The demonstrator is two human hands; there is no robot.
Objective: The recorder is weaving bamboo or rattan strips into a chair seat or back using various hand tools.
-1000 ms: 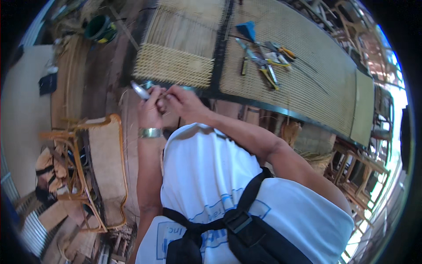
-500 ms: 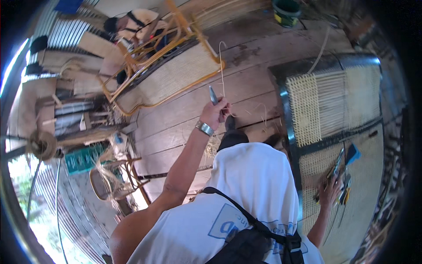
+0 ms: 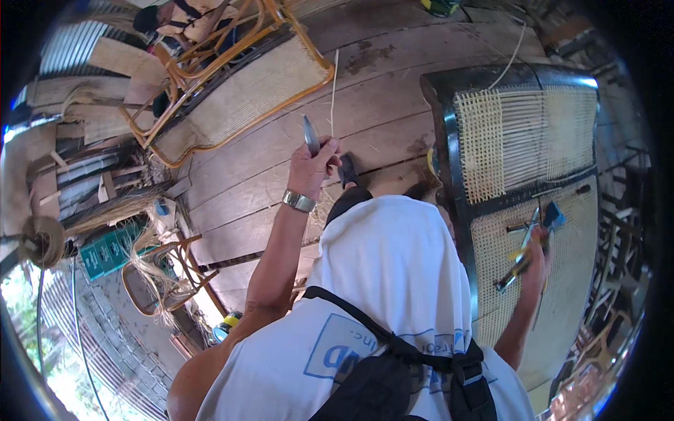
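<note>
Leftward coil: well left of both your hands hangs a coil of fibre [image 3: 41,242].
Green crate: a green crate [image 3: 111,251] sits just right of that coil; what it holds, you cannot tell from here.
Small chair: pale loose strands [image 3: 149,261] drape over a small chair [image 3: 174,247], left of your left forearm.
Cane bench: beyond your left hand and to its left stands a wood-framed bench [image 3: 239,105] with a cane surface; a person [image 3: 200,22] is behind it.
Left hand: your left hand [image 3: 312,166] is closed around a blade tool [image 3: 309,133], tip pointing away from you; a pale strand [image 3: 333,88] rises from its fingers, seemingly pinched there too.
Bucket: ahead of your hands, between them, a green-and-yellow bucket [image 3: 442,6] is cut off by the view; its contents don't show.
Framed panel: right of your left hand and reaching under your right lies the dark-framed cane panel [image 3: 450,123].
Weave: its far section looks part done, woven at both sides, with bare strands [image 3: 523,137] left between; the near section looks woven where it shows.
Right hand: your right hand [image 3: 537,259] is at the tools [image 3: 521,264] on the near section; whether it grips one, you cannot tell.
Blue piece: just beyond that hand lies a blue piece [image 3: 554,216].
</note>
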